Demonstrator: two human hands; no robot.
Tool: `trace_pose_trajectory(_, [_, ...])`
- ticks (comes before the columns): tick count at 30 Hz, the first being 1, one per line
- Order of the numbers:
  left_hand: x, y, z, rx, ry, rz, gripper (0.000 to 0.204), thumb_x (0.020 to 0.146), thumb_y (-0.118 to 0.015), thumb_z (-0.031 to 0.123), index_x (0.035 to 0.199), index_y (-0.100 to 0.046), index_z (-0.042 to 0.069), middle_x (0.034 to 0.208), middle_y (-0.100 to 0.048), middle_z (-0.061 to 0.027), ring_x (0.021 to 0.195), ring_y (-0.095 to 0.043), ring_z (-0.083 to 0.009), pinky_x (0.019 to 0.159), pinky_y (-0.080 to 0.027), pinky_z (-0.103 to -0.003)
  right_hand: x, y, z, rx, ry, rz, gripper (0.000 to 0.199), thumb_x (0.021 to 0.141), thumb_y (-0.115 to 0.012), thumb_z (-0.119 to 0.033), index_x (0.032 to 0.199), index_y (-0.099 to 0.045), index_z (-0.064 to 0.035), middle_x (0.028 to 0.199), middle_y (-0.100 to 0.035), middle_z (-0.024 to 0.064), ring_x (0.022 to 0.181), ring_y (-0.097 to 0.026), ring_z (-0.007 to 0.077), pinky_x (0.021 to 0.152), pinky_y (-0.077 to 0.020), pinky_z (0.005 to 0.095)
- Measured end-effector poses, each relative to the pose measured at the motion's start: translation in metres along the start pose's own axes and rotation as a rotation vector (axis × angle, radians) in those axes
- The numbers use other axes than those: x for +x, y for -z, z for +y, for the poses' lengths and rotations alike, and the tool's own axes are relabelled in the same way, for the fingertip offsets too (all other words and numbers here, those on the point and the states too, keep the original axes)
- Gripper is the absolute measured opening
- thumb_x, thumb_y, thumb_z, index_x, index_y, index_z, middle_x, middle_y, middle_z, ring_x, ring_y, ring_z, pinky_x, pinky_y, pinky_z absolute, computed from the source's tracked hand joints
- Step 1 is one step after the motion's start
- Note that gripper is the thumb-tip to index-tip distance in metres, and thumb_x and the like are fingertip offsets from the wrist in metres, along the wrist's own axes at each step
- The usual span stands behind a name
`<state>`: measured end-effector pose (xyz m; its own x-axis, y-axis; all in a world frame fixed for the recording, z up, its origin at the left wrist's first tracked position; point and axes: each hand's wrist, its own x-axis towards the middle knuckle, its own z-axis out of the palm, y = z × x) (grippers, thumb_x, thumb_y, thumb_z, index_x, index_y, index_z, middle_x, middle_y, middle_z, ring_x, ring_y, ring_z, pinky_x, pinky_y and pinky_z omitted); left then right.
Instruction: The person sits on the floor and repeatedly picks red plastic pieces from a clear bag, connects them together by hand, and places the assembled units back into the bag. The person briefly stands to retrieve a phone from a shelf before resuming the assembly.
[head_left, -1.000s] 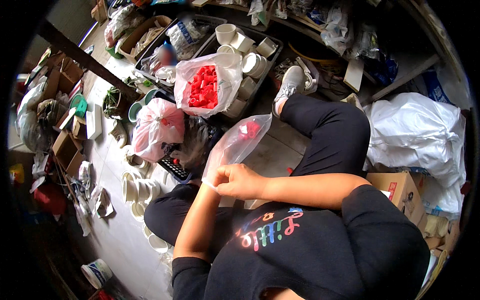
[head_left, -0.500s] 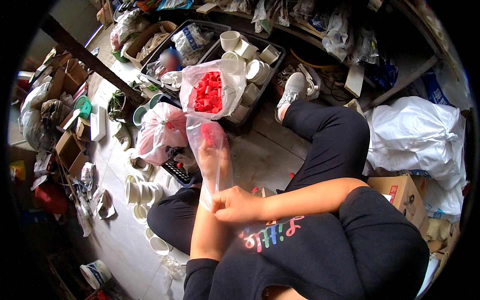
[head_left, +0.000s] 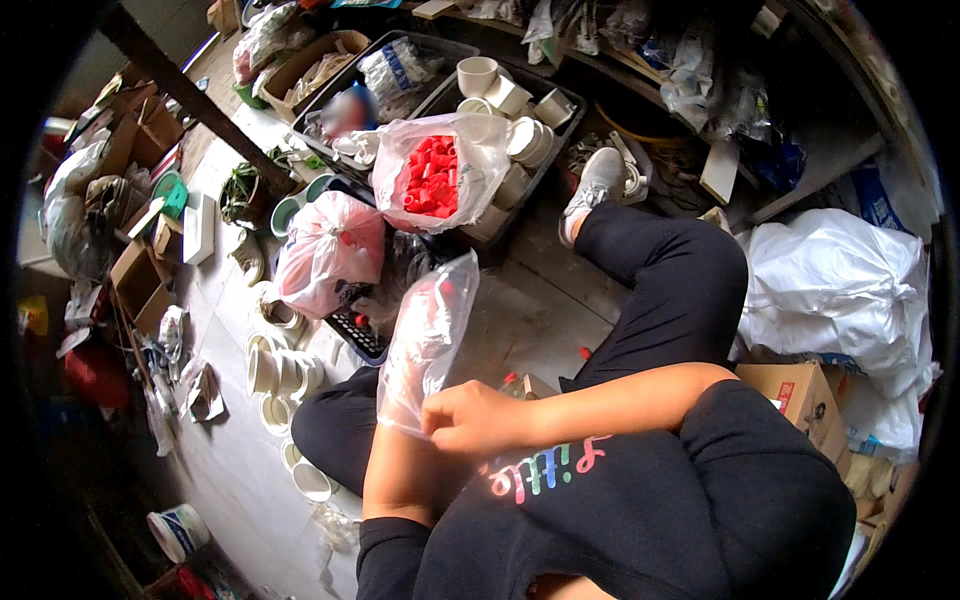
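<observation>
A clear plastic bag [head_left: 455, 290] covers my left hand [head_left: 415, 345] up to the wrist. Small red patches show through the film near the fingers, but blur and the bag hide what the fingers do. Pinching the bag's mouth at my left wrist is my right hand [head_left: 465, 415], its fingers closed. Just beyond stands an open white plastic bag [head_left: 485, 185] of red plastic pipe fittings [head_left: 432, 175]. To its left sits a tied, pinkish bag [head_left: 330, 255] on a dark crate [head_left: 360, 340].
Black crates [head_left: 560, 120] with white pipe fittings [head_left: 478, 75] are at the back. More white fittings [head_left: 285, 370] line the floor at left. A cardboard box [head_left: 795, 400] and large white sack [head_left: 835, 280] stand at right. My bent legs [head_left: 670, 270] frame the work area.
My left hand, inside the bag, has drawn back toward me from beside the bag of red fittings. My right hand keeps its hold on the bag's mouth. The view has shifted slightly.
</observation>
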<state>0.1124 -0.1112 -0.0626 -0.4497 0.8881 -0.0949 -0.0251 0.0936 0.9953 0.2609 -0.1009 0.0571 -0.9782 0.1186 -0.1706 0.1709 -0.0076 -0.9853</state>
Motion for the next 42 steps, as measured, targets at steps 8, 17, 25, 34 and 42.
trace_pose_trajectory(8, [-0.026, 0.026, -0.026, 1.146, -0.206, -0.216, 0.024, 0.083, -0.049, 0.026, 0.095, -0.056, 0.007, 0.09, -0.057, -0.0185, 0.086, -0.053, -0.0352, 0.075, -0.043, -0.041, 0.023, 0.01, 0.046, 0.011, -0.181, 0.235, 0.014, 0.071, -0.054, -0.011, 0.081, -0.059, -0.0012, 0.075, -0.061, 0.0081, 0.07, -0.057, 0.0126, 0.064, -0.0454, 0.0271])
trace_pose_trajectory(17, [0.003, 0.064, 0.013, 0.761, 0.181, -0.082, 0.019, 0.078, -0.053, 0.019, 0.091, -0.061, 0.007, 0.09, -0.061, -0.0157, 0.083, -0.058, -0.031, 0.07, -0.045, -0.037, 0.12, 0.044, 0.065, 0.093, -0.011, 0.501, 0.011, 0.074, -0.05, -0.005, 0.078, -0.059, -0.0013, 0.069, -0.058, 0.0018, 0.064, -0.052, 0.0086, 0.059, -0.0427, 0.0235])
trace_pose_trajectory(25, [-0.003, 0.091, 0.053, 0.818, -0.068, 0.128, 0.014, 0.082, -0.054, 0.016, 0.083, -0.059, 0.003, 0.067, -0.058, -0.0094, 0.059, -0.055, -0.022, 0.057, -0.043, -0.031, 0.17, 0.048, 0.057, 0.478, -0.129, 0.54, 0.01, 0.078, -0.047, -0.007, 0.083, -0.055, -0.0028, 0.082, -0.055, 0.0034, 0.071, -0.053, 0.0103, 0.06, -0.0489, 0.0237])
trace_pose_trajectory(34, [-0.013, 0.094, 0.105, -0.183, 0.034, 0.452, 0.007, 0.081, -0.058, 0.006, 0.083, -0.058, 0.0, 0.062, -0.052, -0.0005, 0.048, -0.042, -0.0038, 0.042, -0.032, -0.016, 0.195, 0.039, 0.05, 0.609, -0.167, 0.559, 0.014, 0.08, -0.045, -0.01, 0.087, -0.055, -0.0024, 0.08, -0.052, 0.0041, 0.068, -0.053, 0.0119, 0.057, -0.0498, 0.0249])
trace_pose_trajectory(42, [0.047, 0.082, 0.035, 0.654, 0.418, -0.585, 0.034, 0.075, -0.063, 0.01, 0.107, -0.053, 0.002, 0.088, -0.062, -0.0065, 0.076, -0.055, -0.0159, 0.069, -0.044, -0.028, 0.267, 0.056, 0.099, 0.145, 0.089, 0.542, 0.037, 0.072, -0.049, -0.013, 0.108, -0.054, -0.0022, 0.101, -0.057, 0.0196, 0.092, -0.057, 0.0264, 0.082, -0.0441, 0.034])
